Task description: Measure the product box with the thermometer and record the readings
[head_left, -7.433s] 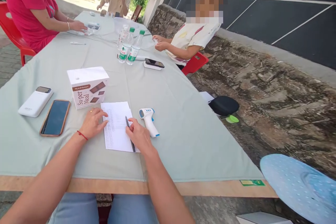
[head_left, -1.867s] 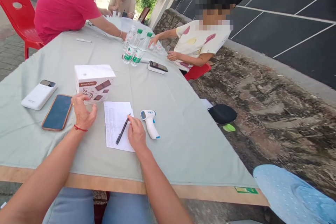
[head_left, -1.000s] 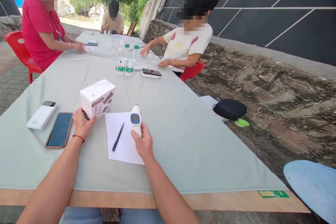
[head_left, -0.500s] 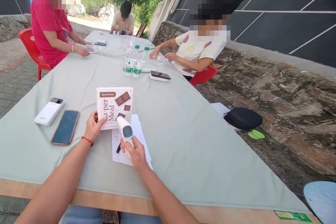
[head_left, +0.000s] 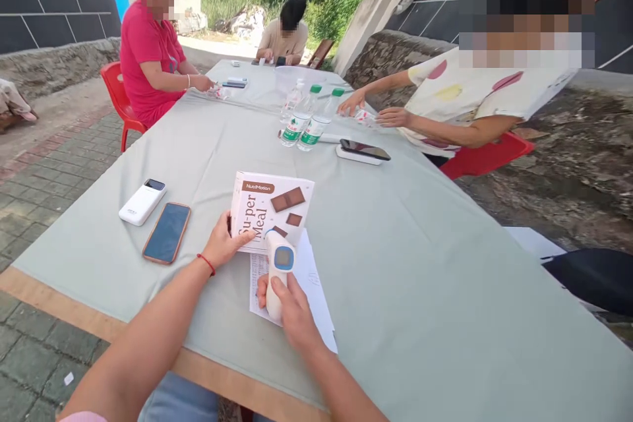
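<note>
My left hand (head_left: 224, 242) grips a white and brown NutriMotion meal box (head_left: 291, 217) by its lower left side, thumb across the front. The box is tilted, its printed face towards me, above the table. In my right hand (head_left: 295, 313) is a white infrared thermometer (head_left: 275, 293) with a blue-rimmed screen (head_left: 283, 258). Its nose points at the lower part of the box's front, close to it; whether they touch I cannot tell. Printed sheets of paper (head_left: 319, 297) lie under both things, partly covered by my right hand.
Left of my hands lie a phone (head_left: 167, 233) and a white power bank (head_left: 142, 202). Water bottles (head_left: 312, 125) and another phone (head_left: 366, 149) on a white block stand farther back. Three people sit around the cloth-covered table (head_left: 420, 290), one in pink (head_left: 148, 46) on the left.
The view has swung to the left, so everything appears farther right. Both hands keep their holds; the box is slightly more tilted.
</note>
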Demonstrator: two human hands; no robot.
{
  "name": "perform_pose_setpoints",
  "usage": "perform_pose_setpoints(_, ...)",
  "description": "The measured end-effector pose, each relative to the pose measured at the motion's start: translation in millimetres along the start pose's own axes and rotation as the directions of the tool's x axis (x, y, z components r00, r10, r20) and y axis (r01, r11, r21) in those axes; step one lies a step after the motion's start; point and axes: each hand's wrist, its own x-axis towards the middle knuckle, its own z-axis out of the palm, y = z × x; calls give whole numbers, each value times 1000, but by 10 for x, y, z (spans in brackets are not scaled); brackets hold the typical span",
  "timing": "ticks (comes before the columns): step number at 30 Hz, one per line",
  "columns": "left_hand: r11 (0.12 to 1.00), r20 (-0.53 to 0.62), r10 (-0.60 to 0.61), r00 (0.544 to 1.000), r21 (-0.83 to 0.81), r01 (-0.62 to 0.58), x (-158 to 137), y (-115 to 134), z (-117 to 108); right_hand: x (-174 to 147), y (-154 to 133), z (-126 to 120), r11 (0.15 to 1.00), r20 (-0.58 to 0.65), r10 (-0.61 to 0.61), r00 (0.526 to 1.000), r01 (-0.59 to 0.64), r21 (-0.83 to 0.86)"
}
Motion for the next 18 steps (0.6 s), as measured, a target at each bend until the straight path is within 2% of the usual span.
perform_pose_setpoints(3, 1000, 14, -1, 1000, -12, 1, -16, -4, 11, -17, -7, -3, 996, 58, 74, 996, -77, 43)
perform_pose_setpoints(5, 1000, 19, -6, 1000, -16, 6, -28, 2, 11, -18, -11, -17, 994, 47, 97, 994, -99, 53)
perform_pose_setpoints(12, 999, 25, -14, 1000, -34, 14, -49, 25, 18, -20, 4, -39, 991, -2, 113, 994, -112, 71)
perform_pose_setpoints(18, 999, 26, 2, 1000, -32, -1, -50, 38, 20, -24, 5, -43, 990, 2, 125, 992, -125, 63)
